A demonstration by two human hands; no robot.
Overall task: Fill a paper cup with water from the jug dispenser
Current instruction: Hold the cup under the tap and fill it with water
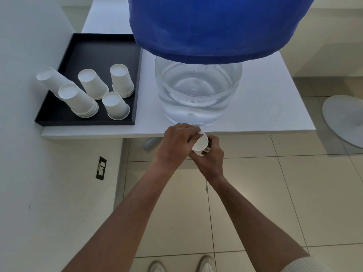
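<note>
A clear water jug [198,91] with a blue cloth cover [216,26] over its top stands on the white table [265,105], near the front edge. Just in front of that edge, below the jug, my left hand [174,144] grips a white paper cup [200,143], which is tilted with its mouth toward me. My right hand [213,156] is pressed against the cup's right side, its fingers closed around a small metal tap [207,150] that is mostly hidden. I cannot tell whether water is flowing.
A black tray [88,50] at the table's left holds several upturned stacks of white paper cups [94,85]. A white wall with a socket [101,168] runs along the left. A round grey base [345,118] lies on the tiled floor at right.
</note>
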